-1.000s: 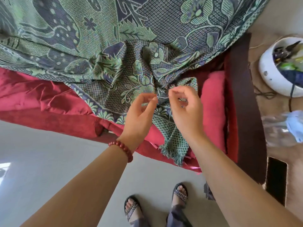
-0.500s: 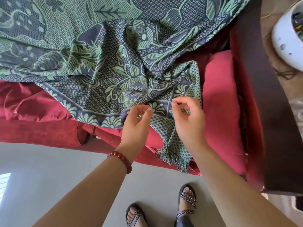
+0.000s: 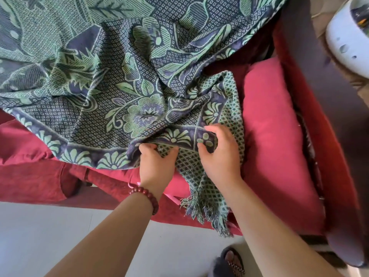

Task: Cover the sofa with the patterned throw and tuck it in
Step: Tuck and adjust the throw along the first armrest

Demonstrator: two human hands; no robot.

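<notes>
The patterned throw (image 3: 119, 76) lies rumpled over the red sofa (image 3: 30, 176). Its fringed corner hangs off the seat's front edge, and the pink cushion (image 3: 275, 146) at the right end lies bare beside it. The left hand (image 3: 157, 166), a beaded bracelet (image 3: 145, 193) at its wrist, has its grip closed on a fold at the border; just beside it the right hand (image 3: 219, 156) pinches the flowered border strip

The throw (image 3: 119, 86) is showing pale green flowers and leaves over a navy diamond lattice (its fringe (image 3: 207, 214) is running green and navy too). The sofa (image 3: 36, 176) is showing deep red, its cushion (image 3: 273, 136) glowing pinker; the bracelet (image 3: 145, 193) is gleaming dark red.
</notes>
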